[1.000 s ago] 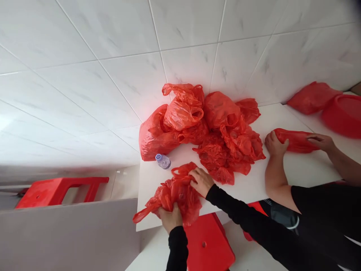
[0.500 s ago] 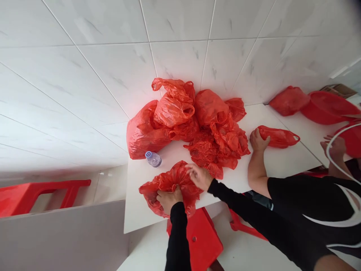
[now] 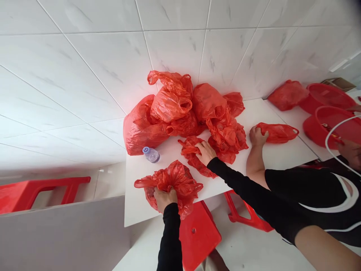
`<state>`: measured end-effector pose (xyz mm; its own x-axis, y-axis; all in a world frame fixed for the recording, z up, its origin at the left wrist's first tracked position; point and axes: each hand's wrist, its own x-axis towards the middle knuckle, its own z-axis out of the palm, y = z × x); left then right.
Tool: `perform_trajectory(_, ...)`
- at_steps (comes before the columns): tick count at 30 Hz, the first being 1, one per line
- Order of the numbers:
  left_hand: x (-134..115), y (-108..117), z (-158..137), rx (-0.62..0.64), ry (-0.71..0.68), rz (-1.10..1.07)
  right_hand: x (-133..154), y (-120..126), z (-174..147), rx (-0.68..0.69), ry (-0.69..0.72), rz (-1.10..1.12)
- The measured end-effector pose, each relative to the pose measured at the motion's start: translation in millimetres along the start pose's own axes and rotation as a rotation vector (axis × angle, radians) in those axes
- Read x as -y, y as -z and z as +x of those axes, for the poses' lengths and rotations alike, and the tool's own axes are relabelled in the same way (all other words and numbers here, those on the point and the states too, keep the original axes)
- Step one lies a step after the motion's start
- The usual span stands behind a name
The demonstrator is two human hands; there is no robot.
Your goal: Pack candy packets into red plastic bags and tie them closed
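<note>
My left hand [image 3: 166,198] is closed on the gathered top of a red plastic bag [image 3: 180,178] near the table's front edge. What lies inside that bag cannot be made out. To the right, my right hand [image 3: 206,152] grips the upper part of another crumpled red plastic bag [image 3: 193,155]; its fingertips are partly hidden in the folds. Behind both hands, several filled red plastic bags [image 3: 172,107] are heaped against the wall. A small clear bottle [image 3: 151,155] with a blue cap stands between the heap and my left hand's bag.
At the right, a co-worker's hand [image 3: 258,136] rests on a red bag [image 3: 279,133]. Beyond are red basins [image 3: 318,131] and another red bag [image 3: 287,96]. The white table [image 3: 135,203] meets a tiled wall [image 3: 175,49]; red stools [image 3: 199,233] stand below.
My right hand has moved from beside the left hand's bag to the crumpled bag behind it and taken hold, drawing it slightly out of the heap. My left hand keeps its grip.
</note>
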<state>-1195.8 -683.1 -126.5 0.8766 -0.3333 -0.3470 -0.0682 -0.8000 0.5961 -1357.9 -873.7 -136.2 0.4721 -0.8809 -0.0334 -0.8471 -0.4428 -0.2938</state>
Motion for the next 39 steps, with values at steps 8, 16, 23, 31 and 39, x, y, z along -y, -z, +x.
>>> perform_trajectory(8, 17, 7, 8, -0.001, -0.043, -0.01, -9, -26, -32, 0.056, 0.012, 0.014)
perform_trajectory(16, 22, 3, 6, -0.015, -0.059, -0.024, -25, -3, -11, -0.063, -0.029, 0.086)
perform_trajectory(23, 30, -1, 4, -0.046, -0.043, -0.065, -36, -18, -51, 0.003, -0.014, 0.037)
perform_trajectory(31, 40, 11, 6, 0.001, -0.126, -0.19, -29, -51, -51, 0.032, -0.035, -0.013)
perform_trajectory(39, 72, 48, -14, 0.055, -0.175, -0.49, -34, -28, -76, -0.105, -0.024, 0.107)
